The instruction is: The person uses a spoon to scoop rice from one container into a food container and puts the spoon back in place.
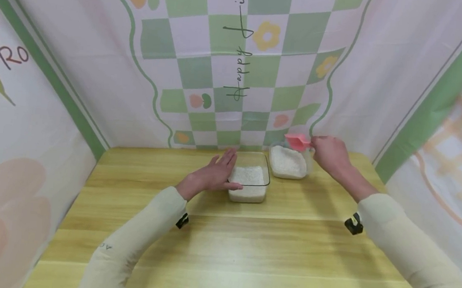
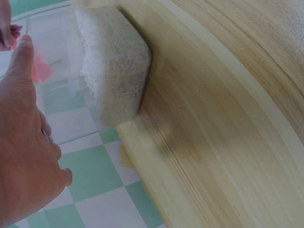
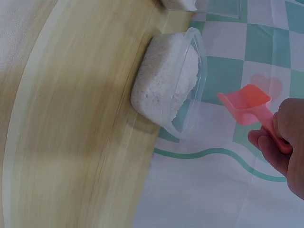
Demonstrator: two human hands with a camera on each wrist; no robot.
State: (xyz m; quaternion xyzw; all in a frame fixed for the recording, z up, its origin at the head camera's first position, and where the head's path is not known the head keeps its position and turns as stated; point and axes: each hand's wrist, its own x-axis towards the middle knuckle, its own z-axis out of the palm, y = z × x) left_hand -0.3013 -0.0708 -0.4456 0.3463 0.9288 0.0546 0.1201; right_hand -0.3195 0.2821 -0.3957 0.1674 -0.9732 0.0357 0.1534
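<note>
My right hand [image 1: 331, 154] grips the handle of a pink scoop [image 3: 248, 103], held above a clear plastic tub [image 1: 310, 163] of white rice [image 1: 289, 162]. In the right wrist view the visible part of the scoop's bowl holds no rice. My left hand [image 1: 216, 173] rests against the left side of a clear square container [image 1: 269, 172], its fingers fairly straight along the wall and the thumb at the near side. Rice [image 2: 116, 59] fills the lower part of that container. The two vessels stand side by side on the table.
The wooden table [image 1: 228, 255] stretches toward me from both containers. Right behind them hangs a checkered cloth [image 1: 225, 74], with more printed cloth [image 1: 14, 179] at the left and right sides. Each wrist carries a small black device [image 1: 354, 224].
</note>
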